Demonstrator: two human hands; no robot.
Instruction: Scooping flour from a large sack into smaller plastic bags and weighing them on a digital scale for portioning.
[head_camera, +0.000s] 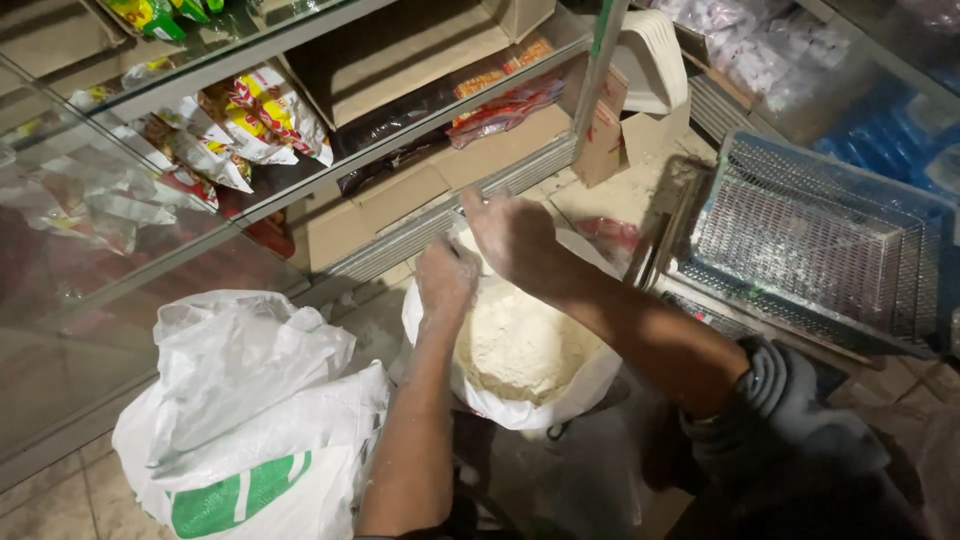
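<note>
An open white sack (570, 395) stands on the floor, filled with pale flour (515, 345). My left hand (445, 275), dusted white, is closed at the sack's upper left rim, apparently gripping its edge. Just above the far rim is my right hand (515, 235), also floury, its fingers curled, and what it holds is hidden. My right sleeve is pushed up to the elbow.
A second white sack (250, 420) with a green mark, tied shut, sits at the lower left. A glass display case (150, 180) with snack packets runs along the left and top. A metal wire basket (810, 240) stands at the right. Cardboard boxes (610, 130) lie behind.
</note>
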